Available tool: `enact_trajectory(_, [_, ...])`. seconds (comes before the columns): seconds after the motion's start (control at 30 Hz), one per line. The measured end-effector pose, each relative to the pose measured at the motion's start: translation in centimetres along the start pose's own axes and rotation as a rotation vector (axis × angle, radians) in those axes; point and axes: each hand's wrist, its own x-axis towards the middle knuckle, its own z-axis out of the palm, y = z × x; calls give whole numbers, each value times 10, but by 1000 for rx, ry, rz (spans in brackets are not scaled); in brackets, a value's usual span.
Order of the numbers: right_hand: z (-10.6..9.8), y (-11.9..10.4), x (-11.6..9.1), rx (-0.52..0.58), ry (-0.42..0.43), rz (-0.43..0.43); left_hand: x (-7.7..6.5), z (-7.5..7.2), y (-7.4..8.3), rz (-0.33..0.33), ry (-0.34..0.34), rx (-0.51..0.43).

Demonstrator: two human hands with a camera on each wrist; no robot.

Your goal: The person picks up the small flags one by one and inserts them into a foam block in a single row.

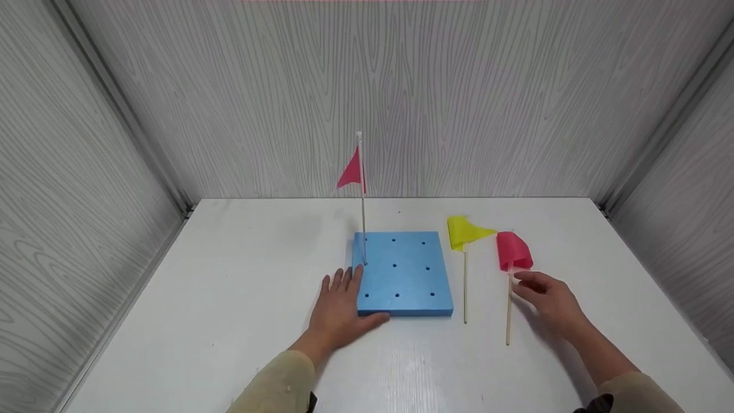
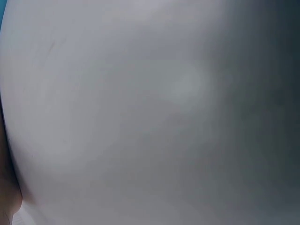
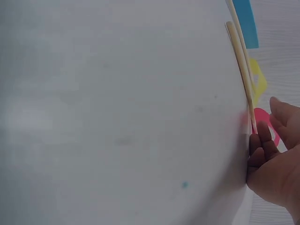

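Note:
A blue board (image 1: 408, 282) with rows of small holes lies on the table. A red flag (image 1: 351, 173) stands upright on its stick in one of the left-hand holes. My left hand (image 1: 338, 315) rests against the board's left side, fingers stretched along the edge and thumb at the front corner. To the right lies another red flag (image 1: 514, 250) on a wooden stick, flat on the table. Beside that stick is my right hand (image 1: 551, 301), fingertips right at it just below the cloth; in the right wrist view thumb and fingers are apart.
Between the board and the lying red flag is a yellow flag (image 1: 465, 232), flat on the table with its stick toward me. The white table (image 1: 246, 258) is bounded by grey wood-grain panels (image 1: 395, 103) at the back and both sides.

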Motion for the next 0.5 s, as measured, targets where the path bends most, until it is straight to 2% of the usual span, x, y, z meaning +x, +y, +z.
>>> enact_trajectory(0.2, [4,2,0,-26,-16,-19,0,0,-2,3,3,9])
enact_trajectory(0.5, [10,0,1,-110,-29,-4,-1,-2,0,3,7,-3])
